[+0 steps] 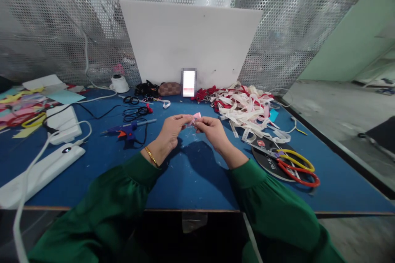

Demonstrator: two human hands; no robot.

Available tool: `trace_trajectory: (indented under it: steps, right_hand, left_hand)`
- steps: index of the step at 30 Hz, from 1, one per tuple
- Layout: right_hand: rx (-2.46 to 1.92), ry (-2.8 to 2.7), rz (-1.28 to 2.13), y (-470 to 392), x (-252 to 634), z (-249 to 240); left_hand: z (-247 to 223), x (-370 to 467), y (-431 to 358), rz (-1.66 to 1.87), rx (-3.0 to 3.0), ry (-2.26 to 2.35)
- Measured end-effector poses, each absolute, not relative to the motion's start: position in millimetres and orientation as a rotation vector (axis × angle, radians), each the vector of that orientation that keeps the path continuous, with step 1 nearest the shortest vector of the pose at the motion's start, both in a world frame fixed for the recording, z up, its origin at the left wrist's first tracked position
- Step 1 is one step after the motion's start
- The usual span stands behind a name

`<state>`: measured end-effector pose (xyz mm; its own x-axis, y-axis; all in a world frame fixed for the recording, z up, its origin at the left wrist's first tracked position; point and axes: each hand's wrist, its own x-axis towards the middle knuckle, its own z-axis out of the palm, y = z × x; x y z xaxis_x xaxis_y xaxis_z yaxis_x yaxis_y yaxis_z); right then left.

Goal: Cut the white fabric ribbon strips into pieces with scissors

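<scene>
A small pink ribbon piece point(196, 116), bow-like in shape, is held above the blue table between my two hands. My left hand point(173, 129) pinches its left side, with a gold bangle on the wrist. On the other side, my right hand point(211, 129) grips it with thumb and forefinger pressed together. Fingertips hide part of the ribbon. To the left of my left hand lies a blue glue gun point(128, 129) with an orange trigger.
Scissors with yellow and red handles point(298, 166) lie on a black round pad point(262, 159) at right. Behind them is a ribbon heap point(247, 104). A lit phone point(189, 83) leans on a white board point(194, 41). A power strip point(40, 172) is at left.
</scene>
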<state>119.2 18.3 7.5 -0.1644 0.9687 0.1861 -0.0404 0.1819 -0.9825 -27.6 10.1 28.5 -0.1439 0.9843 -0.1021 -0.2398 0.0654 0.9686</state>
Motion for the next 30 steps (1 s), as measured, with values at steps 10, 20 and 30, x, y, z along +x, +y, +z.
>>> trace_trajectory:
  steps: [10,20,30]
  right_hand:
    - [-0.983,-1.56,1.125,17,118,3]
    - [-0.896,-1.089,1.237,14,121,18]
    - [-0.909,-1.206,1.212,11,118,20]
  left_hand:
    - [24,-21,9,1.458,1.041,1.155]
    - [28,-21,5,1.5,1.134,1.211]
    - [30,-23,7,1.495,1.323,1.169]
